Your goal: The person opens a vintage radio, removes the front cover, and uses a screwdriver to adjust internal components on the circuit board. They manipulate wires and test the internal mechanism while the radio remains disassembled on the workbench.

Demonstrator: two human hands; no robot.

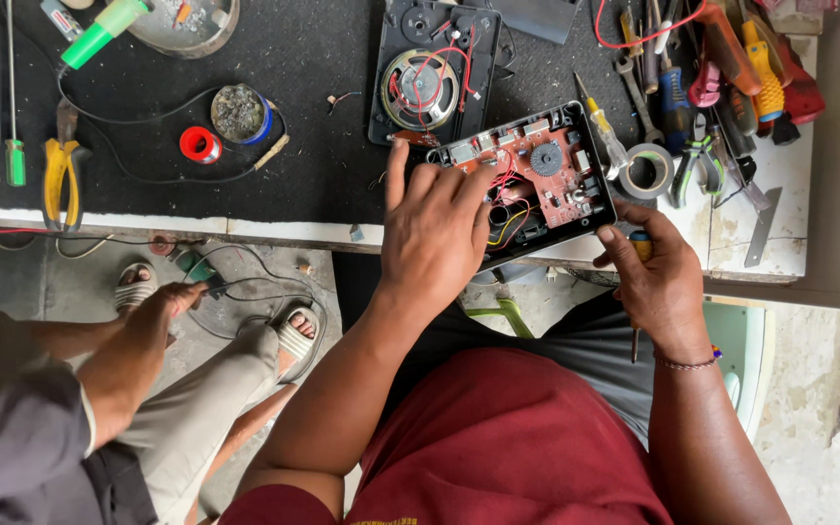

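An opened black device case (603,199) with a red circuit board (546,170) and coloured wires lies at the bench's front edge. My left hand (435,233) rests on its left part, fingers spread over the board. My right hand (653,277) touches the case's right corner with its thumb. It grips a yellow-handled screwdriver (641,243) whose shaft points down past the wrist. Behind the board lies the other black case half with a round speaker (420,87), joined by red wires.
Pliers, wrenches and screwdrivers (702,78) pile at the back right beside a tape roll (647,171). A solder tin (241,113), red spool (199,145) and yellow pliers (62,175) lie on the black mat. Another person (128,389) sits at my left.
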